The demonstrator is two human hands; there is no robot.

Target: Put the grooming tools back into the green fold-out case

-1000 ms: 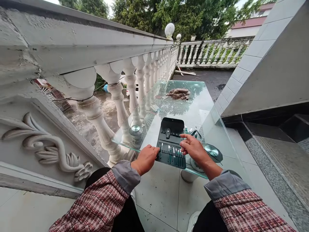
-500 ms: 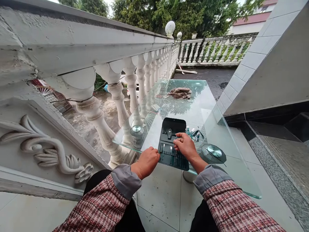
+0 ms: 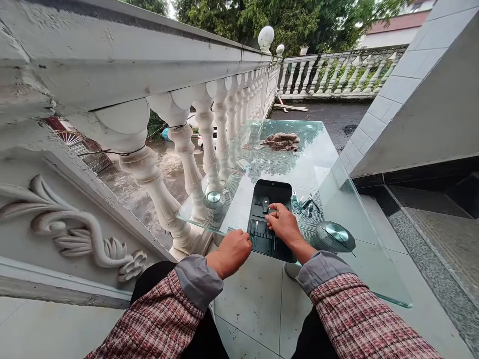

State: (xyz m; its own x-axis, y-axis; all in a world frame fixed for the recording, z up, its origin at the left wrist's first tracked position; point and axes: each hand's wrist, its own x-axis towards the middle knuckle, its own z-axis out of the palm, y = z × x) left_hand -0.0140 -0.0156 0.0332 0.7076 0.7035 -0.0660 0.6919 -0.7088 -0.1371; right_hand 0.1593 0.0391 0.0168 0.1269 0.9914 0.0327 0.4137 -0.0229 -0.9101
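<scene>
A black manicure tool case (image 3: 272,185) lies unfolded on the glass table (image 3: 348,269), its near end at the edge closest to me. Several slim metal tools (image 3: 257,228) sit in its lower loops, and a dark oval-headed tool (image 3: 266,204) is in the upper part. My left hand (image 3: 232,254) is closed at the case's lower left edge, fingertips hidden, and seems to grip that edge. Over the right side of the case, my right hand (image 3: 287,229) is closed in a pinch; whatever is between its fingers is too small to name. Nail clippers and other small tools (image 3: 309,205) lie to its right.
A crumpled brown cloth (image 3: 282,141) lies at the table's far end. Round metal discs (image 3: 333,234) show at the table's leg mounts. White balusters (image 3: 183,149) run along the left, and a tiled pillar (image 3: 396,94) and stone steps are on the right.
My right hand has shifted slightly up and left over the case, its fingers still pinched. My left hand stays at the case's edge. The whole view has moved a little.
</scene>
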